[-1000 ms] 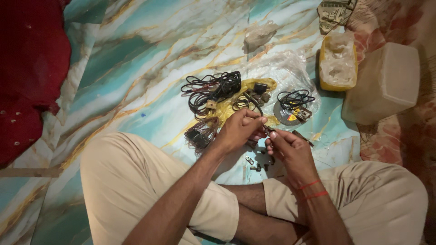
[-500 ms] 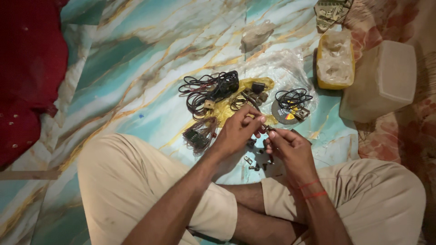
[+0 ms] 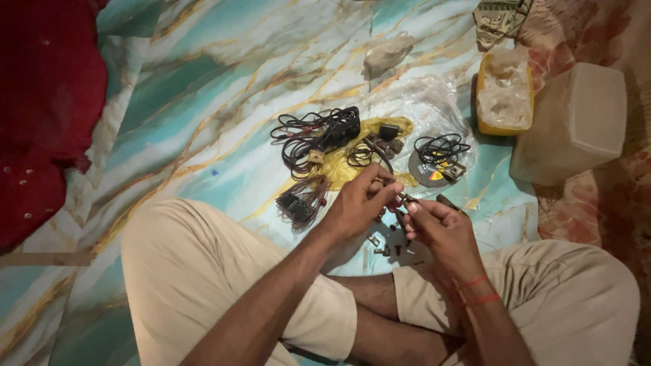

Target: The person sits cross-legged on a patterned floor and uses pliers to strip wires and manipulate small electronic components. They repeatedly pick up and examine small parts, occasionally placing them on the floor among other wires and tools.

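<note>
I sit cross-legged on a marbled teal floor. My left hand (image 3: 358, 200) and my right hand (image 3: 439, 229) meet above my shins, both pinching one small dark metal part (image 3: 403, 200) between fingertips. Small screws and bits (image 3: 386, 245) lie on the floor just beneath. Ahead lies a tangle of black wires (image 3: 319, 133), a yellow plastic bag (image 3: 352, 159) with dark components, a small wire coil (image 3: 439, 147) on a grey disc (image 3: 426, 171), and a dark connector block with thin wires (image 3: 298, 200).
A yellow tub holding clear plastic (image 3: 504, 95) and a translucent box (image 3: 571, 125) stand at the right, on a patterned cloth. Crumpled clear plastic (image 3: 424, 105) lies behind the wires. A red garment (image 3: 41, 115) covers the left edge.
My hands stay together over the same spot, fingers shifting slightly on the small part. The view has drifted a little; nothing on the floor has moved.
</note>
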